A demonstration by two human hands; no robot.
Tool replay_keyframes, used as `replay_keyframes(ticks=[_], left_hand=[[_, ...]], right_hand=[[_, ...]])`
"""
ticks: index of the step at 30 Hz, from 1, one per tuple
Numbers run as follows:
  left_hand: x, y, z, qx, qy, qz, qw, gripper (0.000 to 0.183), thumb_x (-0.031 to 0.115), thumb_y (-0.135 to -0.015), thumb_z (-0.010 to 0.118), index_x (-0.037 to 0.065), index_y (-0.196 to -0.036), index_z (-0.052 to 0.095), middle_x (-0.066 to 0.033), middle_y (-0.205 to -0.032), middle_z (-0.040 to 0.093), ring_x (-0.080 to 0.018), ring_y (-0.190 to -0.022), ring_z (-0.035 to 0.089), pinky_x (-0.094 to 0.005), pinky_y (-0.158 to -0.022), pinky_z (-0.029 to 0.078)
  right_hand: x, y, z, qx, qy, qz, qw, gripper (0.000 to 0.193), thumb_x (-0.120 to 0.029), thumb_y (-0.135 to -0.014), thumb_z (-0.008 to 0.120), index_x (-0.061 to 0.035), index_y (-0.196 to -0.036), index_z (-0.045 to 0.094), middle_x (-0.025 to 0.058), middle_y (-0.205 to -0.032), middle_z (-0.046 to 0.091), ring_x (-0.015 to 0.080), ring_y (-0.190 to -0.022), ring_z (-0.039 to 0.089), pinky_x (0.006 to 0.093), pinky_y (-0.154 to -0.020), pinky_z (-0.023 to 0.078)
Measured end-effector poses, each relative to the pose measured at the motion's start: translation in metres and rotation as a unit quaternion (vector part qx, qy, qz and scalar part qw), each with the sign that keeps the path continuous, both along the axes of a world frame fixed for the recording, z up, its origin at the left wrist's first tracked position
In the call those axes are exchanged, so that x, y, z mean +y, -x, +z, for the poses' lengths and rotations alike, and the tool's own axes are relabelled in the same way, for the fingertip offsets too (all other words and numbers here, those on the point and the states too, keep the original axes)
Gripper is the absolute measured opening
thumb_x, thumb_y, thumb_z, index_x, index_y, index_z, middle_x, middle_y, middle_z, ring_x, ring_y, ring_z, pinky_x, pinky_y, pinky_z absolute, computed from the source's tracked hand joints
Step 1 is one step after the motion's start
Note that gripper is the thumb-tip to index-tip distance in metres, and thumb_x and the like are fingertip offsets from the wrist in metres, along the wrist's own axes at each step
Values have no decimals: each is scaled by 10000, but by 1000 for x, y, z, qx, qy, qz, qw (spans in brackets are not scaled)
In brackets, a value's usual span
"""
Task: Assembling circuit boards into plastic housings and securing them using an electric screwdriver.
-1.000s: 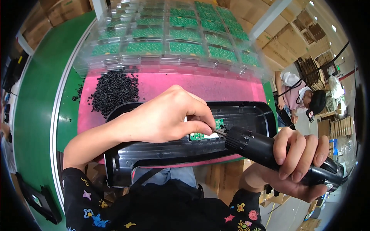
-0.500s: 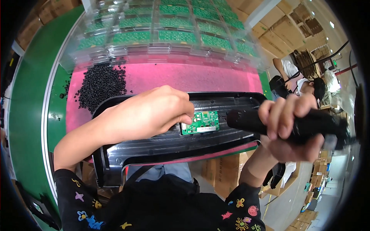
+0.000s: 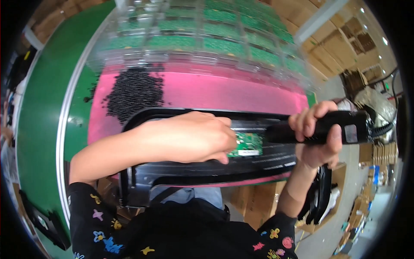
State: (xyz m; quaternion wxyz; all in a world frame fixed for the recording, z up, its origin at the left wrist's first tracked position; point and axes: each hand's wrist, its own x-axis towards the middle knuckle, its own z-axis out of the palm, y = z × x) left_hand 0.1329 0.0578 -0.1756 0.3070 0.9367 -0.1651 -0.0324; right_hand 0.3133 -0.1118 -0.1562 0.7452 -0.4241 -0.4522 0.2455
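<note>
A green circuit board [image 3: 250,144] with a white label strip lies inside a long black plastic housing [image 3: 189,172]. My left hand [image 3: 198,137] is over the board's left end, fingers curled and closed; whatever the fingertips hold is hidden. In my right hand [image 3: 317,129] is a black electric screwdriver [image 3: 327,129], gripped by its body, with a cord at its rear. Its narrower front end points left, just right of the board. The screwdriver's tip cannot be made out.
A pile of small black screws [image 3: 134,93] lies on the pink mat [image 3: 202,93] at the left. Beyond the mat stand clear plastic trays [image 3: 185,60] of green circuit boards. Cardboard boxes [image 3: 254,200] are below the table edge, and a green surface [image 3: 47,112] runs along the left.
My right hand has brought the screwdriver nearer the board, and it now lies more level. My left hand covers more of the board's left end. The whole view has shifted and blurred slightly.
</note>
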Motion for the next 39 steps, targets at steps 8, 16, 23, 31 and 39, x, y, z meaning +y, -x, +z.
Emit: replay_keyframes(ticks=[8,16,23,31,39], left_hand=[[-9,5,-6,8,40,68,997,174,106,-815,622,-48,-783,549,-175,-823,635,-376,-842,637,-455,-670,519],[-9,11,-3,-9,33,71,997,123,91,-770,616,-23,-743,653,-148,-808,703,-333,-813,687,-430,-630,554],[-7,12,-6,-16,19,68,997,137,131,-763,645,0,-728,669,-137,-804,705,-325,-811,688,-430,-624,552],[-9,9,-6,-80,4,70,994,164,161,-775,654,-2,-761,650,-143,-802,694,-341,-798,674,-434,-613,538],[-15,4,3,-208,61,95,971,249,231,-775,678,1,-734,591,-142,-747,644,-357,-748,641,-444,-583,498]], right_hand=[[5,-16,-2,26,3,96,995,400,-373,-848,654,-53,-940,434,-4,-637,436,87,-471,377,236,-494,307],[6,-19,-5,15,-7,89,996,401,-371,-848,655,-50,-925,429,-17,-608,415,62,-436,338,214,-470,281],[8,-12,-7,-13,6,72,997,402,-386,-848,641,-47,-926,438,-18,-604,405,66,-433,332,213,-473,279],[-5,23,25,30,-83,86,992,347,-333,-871,625,-56,-956,435,-14,-617,434,70,-480,380,226,-538,305],[-18,52,47,41,-179,42,982,369,-314,-826,665,-88,-907,385,-40,-600,419,46,-474,377,212,-581,318]])
